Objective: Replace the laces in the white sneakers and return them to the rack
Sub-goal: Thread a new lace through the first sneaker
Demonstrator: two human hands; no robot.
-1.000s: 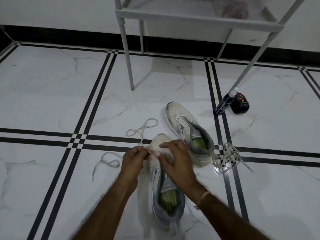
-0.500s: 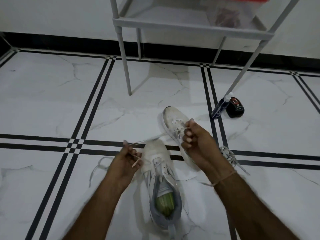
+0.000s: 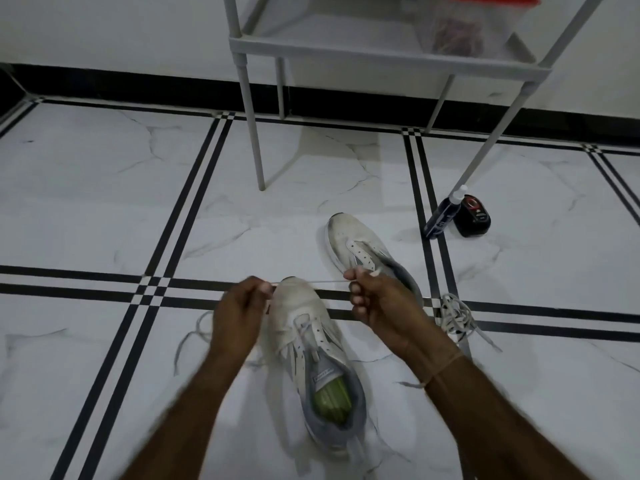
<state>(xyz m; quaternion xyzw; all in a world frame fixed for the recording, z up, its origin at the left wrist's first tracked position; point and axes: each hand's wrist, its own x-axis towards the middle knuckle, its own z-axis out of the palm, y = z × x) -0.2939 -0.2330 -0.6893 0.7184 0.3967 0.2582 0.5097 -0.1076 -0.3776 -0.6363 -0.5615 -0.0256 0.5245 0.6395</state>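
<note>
Two white sneakers lie on the tiled floor. The near sneaker (image 3: 311, 348) points away from me, its green insole showing. The far sneaker (image 3: 360, 247) lies beyond it to the right with bare eyelets. A white lace (image 3: 311, 282) is stretched tight above the near sneaker's toe. My left hand (image 3: 239, 317) pinches its left end and my right hand (image 3: 381, 299) grips its right end. More of the lace trails on the floor behind my left wrist. A loose bundle of white laces (image 3: 457, 317) lies to the right of my right wrist.
The grey metal rack (image 3: 381, 55) stands at the back on thin legs, one leg (image 3: 254, 133) just beyond the shoes. A clear container with a red lid (image 3: 464, 26) sits on its shelf. A dark bottle (image 3: 441, 220) and a black tin (image 3: 475, 216) lie right of the far sneaker.
My hands lifted from the near sneaker's eyelets and drew apart, pulling the lace taut over the toe. My view tilted up slightly toward the rack.
</note>
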